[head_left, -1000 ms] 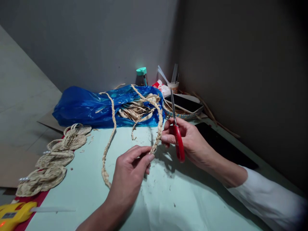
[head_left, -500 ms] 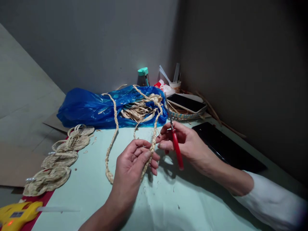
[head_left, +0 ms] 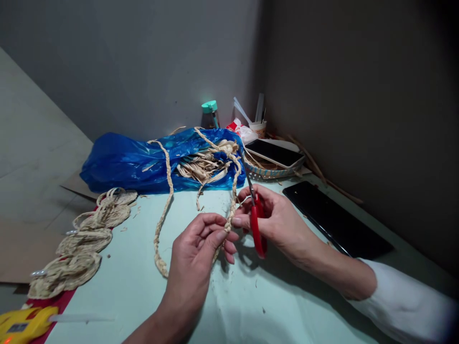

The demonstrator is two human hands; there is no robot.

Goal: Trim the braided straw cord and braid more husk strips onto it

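Observation:
A long braided straw cord (head_left: 168,177) loops from a blue plastic bag (head_left: 118,165) down over the pale green table and back up. My left hand (head_left: 201,248) pinches the cord between thumb and fingers near the middle of the view. Just right of it, my right hand (head_left: 272,215) holds red-handled scissors (head_left: 258,227) against its palm, blades pointing up and away. The thumb and finger of that hand also touch the cord above my left hand. Loose straw strips (head_left: 201,167) show in the bag's opening.
Woven straw loops (head_left: 84,241) lie at left, above a yellow glue gun (head_left: 27,325). A black tray-like object (head_left: 339,220) rests at right. Behind it are a phone (head_left: 275,153) on a basket (head_left: 267,173), a cup (head_left: 258,128) and a green-lidded jar (head_left: 210,114).
My right hand has moved its fingertips onto the cord beside my left hand. The scissors have turned, showing more of their red handles. The view has shifted slightly.

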